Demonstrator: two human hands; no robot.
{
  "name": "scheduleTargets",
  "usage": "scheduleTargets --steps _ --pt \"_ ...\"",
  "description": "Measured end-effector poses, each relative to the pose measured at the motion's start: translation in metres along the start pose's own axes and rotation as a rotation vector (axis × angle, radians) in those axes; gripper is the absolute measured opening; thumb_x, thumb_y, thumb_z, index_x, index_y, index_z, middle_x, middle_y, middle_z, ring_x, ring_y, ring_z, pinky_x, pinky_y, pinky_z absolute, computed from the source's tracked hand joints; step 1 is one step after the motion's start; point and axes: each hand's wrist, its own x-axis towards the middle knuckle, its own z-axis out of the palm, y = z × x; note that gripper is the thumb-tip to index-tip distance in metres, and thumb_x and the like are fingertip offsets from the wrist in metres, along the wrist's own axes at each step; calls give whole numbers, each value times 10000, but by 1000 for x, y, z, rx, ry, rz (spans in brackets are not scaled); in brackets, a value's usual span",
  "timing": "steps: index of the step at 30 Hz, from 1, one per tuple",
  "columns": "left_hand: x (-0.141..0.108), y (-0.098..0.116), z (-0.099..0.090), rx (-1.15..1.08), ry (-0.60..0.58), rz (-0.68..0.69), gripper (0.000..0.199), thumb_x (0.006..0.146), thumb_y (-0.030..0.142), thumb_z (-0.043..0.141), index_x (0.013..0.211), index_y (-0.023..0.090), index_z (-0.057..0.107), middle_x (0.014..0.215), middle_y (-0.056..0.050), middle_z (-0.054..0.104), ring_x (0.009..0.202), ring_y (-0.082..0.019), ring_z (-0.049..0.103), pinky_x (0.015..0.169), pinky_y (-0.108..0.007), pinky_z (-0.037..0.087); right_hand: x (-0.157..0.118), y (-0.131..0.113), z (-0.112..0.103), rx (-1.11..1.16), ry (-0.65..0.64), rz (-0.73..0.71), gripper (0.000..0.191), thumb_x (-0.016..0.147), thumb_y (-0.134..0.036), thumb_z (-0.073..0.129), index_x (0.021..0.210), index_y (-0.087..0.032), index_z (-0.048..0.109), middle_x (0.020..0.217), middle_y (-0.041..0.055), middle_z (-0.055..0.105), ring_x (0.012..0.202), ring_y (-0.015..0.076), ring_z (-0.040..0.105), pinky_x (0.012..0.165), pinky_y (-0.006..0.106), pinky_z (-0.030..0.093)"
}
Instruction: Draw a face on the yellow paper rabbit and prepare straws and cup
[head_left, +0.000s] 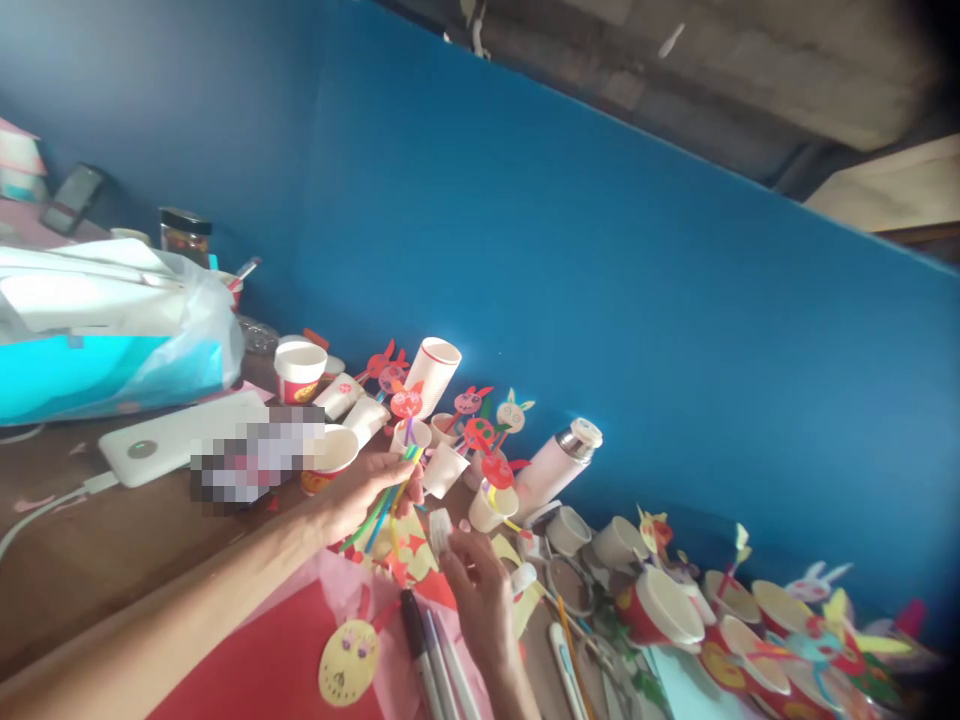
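Observation:
My left hand point(356, 497) is closed around a small bundle of green, blue and yellow drinking straws point(380, 518). Beside it, my right hand point(476, 575) has curled fingers, with a small whitish, translucent piece point(441, 528) at the fingertips; whether they grip it I cannot tell. Below the hands lie orange and yellow paper scraps point(429, 590) and several pens point(435, 655). A round yellow paper face point(349, 662) with red ears rests on red paper point(255, 650). Just beyond are paper cups point(493, 508) with red animal faces point(480, 433) on straws.
A pink thermos point(551, 468) leans toward the blue wall point(600, 290). At left are a white power bank point(176, 440), a blurred-out phone point(255, 460) and a plastic bag point(202, 310). More decorated cups point(664, 610), a cutter point(566, 665) and a pencil point(574, 650) crowd the right.

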Motion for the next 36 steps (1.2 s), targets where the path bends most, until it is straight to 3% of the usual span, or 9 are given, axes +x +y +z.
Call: scheduleTargets --steps 3,5,7,14,21,29,36 --pt "2 1 2 -1 37 -5 482 647 538 843 809 129 646 651 -16 670 506 -94 578 520 -201 434 3 -11 0 446 -41 113 382 865 -557 627 932 -203 754 743 26 642 654 152 542 645 258 464" --pt "2 -4 3 10 57 -17 511 618 563 850 786 125 646 594 3 630 467 -82 538 482 -191 410 3 -14 4 724 -62 200 374 813 -550 711 967 -212 749 815 24 654 697 140 534 695 255 464" --pt "1 -11 5 23 71 -29 533 594 581 854 771 122 647 550 25 584 436 -69 493 454 -183 387 2 -13 9 845 -56 250 354 803 -522 743 993 -223 740 907 31 669 736 138 538 729 259 462" --pt "-6 -23 11 71 94 -71 529 644 618 799 808 141 640 554 54 528 455 -55 425 463 -176 349 -3 -5 9 859 -49 295 365 788 -508 764 1031 -237 732 906 26 677 772 159 554 768 280 455" --pt "-19 -9 30 200 -3 -1 549 731 692 681 719 150 599 629 -37 640 560 -138 572 550 -242 409 -3 -10 2 945 -39 284 344 785 -488 771 984 -211 723 778 1 635 706 137 531 715 258 460" --pt "-22 -13 30 208 -38 33 422 827 615 636 812 202 555 533 70 406 474 -89 302 456 -234 266 -3 -12 -6 1098 -60 273 251 791 -394 798 975 -239 728 785 1 663 712 138 548 702 249 455" --pt "-21 -18 29 225 -9 24 438 858 626 599 821 204 490 578 85 333 496 -69 205 477 -247 140 2 -17 -8 1224 -103 246 192 801 -352 802 942 -238 738 816 5 682 705 119 555 696 235 449"
